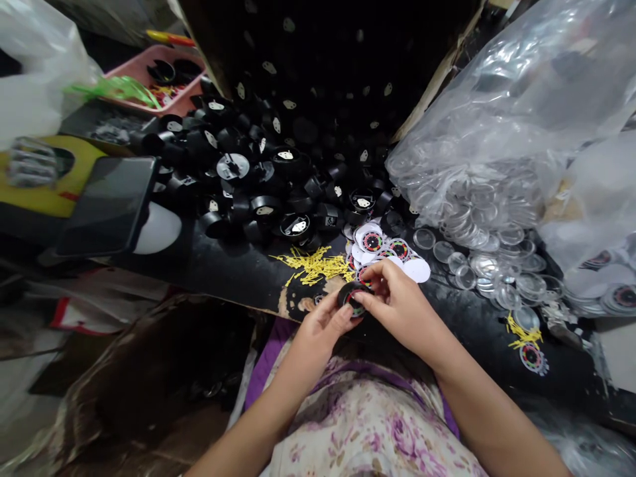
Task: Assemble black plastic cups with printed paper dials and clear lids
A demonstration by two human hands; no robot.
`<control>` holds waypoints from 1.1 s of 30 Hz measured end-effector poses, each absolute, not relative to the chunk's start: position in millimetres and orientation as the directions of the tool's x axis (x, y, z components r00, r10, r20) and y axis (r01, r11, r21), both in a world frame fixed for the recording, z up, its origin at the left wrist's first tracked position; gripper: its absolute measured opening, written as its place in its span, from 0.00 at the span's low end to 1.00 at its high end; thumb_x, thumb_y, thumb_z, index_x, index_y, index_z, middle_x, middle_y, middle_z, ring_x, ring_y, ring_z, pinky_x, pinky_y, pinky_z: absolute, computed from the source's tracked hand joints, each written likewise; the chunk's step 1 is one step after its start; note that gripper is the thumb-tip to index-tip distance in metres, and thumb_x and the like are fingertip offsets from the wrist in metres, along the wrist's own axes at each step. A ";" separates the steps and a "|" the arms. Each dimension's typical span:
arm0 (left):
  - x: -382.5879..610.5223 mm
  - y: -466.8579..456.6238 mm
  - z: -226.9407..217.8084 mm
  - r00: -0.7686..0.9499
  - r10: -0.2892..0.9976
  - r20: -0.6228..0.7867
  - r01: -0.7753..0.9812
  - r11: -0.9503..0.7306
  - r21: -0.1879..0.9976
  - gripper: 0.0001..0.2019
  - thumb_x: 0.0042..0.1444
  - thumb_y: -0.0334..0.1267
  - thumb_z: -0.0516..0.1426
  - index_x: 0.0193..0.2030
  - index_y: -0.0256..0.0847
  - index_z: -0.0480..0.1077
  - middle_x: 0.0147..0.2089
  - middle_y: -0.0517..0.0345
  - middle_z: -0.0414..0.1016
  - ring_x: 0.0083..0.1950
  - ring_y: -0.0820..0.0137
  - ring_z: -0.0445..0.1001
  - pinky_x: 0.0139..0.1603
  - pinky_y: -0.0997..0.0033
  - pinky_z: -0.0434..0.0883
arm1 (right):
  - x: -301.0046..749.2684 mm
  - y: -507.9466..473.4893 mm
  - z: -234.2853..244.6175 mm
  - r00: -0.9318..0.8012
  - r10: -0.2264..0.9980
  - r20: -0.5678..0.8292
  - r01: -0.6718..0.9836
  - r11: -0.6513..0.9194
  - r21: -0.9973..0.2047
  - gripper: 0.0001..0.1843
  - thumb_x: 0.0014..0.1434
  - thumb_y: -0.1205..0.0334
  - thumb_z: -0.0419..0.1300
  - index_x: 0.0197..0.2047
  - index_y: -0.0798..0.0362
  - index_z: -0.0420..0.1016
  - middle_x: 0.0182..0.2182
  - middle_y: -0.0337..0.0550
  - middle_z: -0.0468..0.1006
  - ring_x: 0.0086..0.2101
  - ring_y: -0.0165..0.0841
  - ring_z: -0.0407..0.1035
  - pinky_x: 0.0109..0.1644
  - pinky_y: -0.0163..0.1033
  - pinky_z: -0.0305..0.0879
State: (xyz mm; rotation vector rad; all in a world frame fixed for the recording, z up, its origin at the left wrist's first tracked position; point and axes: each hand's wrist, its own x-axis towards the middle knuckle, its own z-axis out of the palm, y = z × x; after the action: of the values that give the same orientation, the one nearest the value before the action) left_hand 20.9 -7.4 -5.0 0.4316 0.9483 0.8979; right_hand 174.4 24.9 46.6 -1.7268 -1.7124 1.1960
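Head view, with clock directions taken from the hands: a dark counter [218, 262] reaches from nine round to three o'clock. Biggest on it is a clear plastic bag [497, 112] between one and two o'clock. A heap of black cases [256, 205] spreads toward eleven; beyond it, further round toward ten, sits a pink basket [195, 98]. A phone [112, 205] leans at ten o'clock. The left hand [322, 324] pinches a black case [342, 294] from its eight o'clock side; the right hand [395, 295] grips it from two o'clock, thumb touching the printed face inside. That case is tilted, just over the counter's near edge. Loose clear discs [477, 262] lie at two o'clock, printed discs [371, 242] at one, and thin yellow pieces [318, 265] near, between ten and eleven.
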 end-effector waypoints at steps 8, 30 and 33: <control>-2.9 -24.6 -3.8 0.194 0.744 -0.639 -0.351 0.661 0.663 0.16 0.50 0.40 0.66 0.47 0.43 0.77 0.48 0.54 0.81 0.50 0.60 0.78 0.51 0.63 0.75 | 175.6 6.8 37.9 -0.315 0.890 -0.331 0.589 -0.090 -0.803 0.07 0.64 0.64 0.56 0.45 0.51 0.71 0.40 0.41 0.78 0.37 0.32 0.71 0.42 0.39 0.64; -2.4 -16.6 2.3 -0.096 0.791 -0.604 -0.635 0.419 0.650 0.14 0.56 0.41 0.62 0.49 0.44 0.74 0.53 0.54 0.78 0.61 0.59 0.70 0.66 0.54 0.62 | 145.4 39.3 18.7 -0.341 0.920 -0.192 0.922 0.288 -0.259 0.06 0.63 0.64 0.55 0.36 0.54 0.73 0.36 0.46 0.78 0.39 0.40 0.68 0.42 0.43 0.51; -1.9 -17.3 1.4 -0.120 0.789 -0.603 -0.640 0.403 0.655 0.15 0.56 0.41 0.62 0.50 0.44 0.73 0.54 0.54 0.77 0.61 0.60 0.70 0.65 0.55 0.64 | 141.4 41.2 16.1 -0.375 0.910 -0.178 0.921 0.344 -0.182 0.07 0.63 0.64 0.55 0.37 0.55 0.73 0.36 0.49 0.77 0.40 0.43 0.68 0.41 0.44 0.51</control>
State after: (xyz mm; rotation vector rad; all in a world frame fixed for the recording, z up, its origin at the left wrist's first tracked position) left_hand -1.9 -17.3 1.4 0.1634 1.1690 1.2257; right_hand 141.4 41.2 16.1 -1.7802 -2.6119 0.4037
